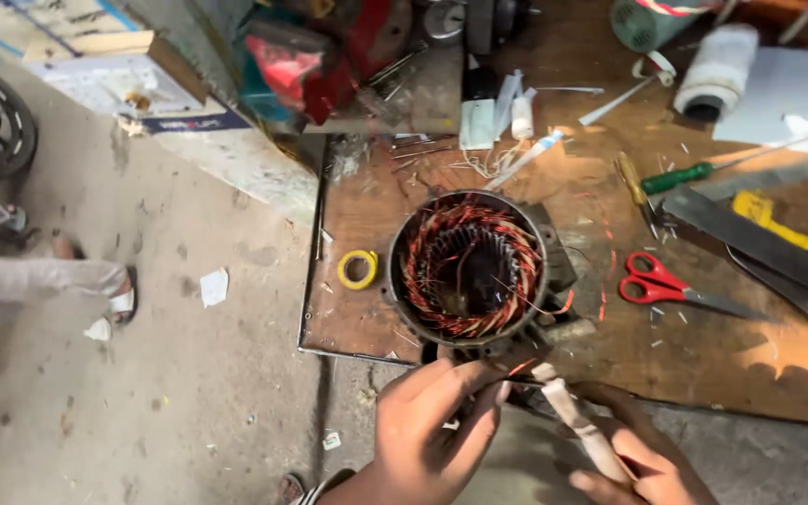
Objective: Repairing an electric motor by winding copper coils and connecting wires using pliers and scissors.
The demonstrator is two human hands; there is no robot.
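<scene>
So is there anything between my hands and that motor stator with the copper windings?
Nothing visible. The left hand pinches wire ends right at the near rim of the stator, and the right hand holds a pale sleeve leading up to the same spot. The yellow tape roll and red scissors lie off to either side.

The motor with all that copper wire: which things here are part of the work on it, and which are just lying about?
In use: motor stator, left hand, right hand, pale sleeving tube.

Lying about: red scissors, yellow tape roll, green screwdriver, white thread spool.
</scene>
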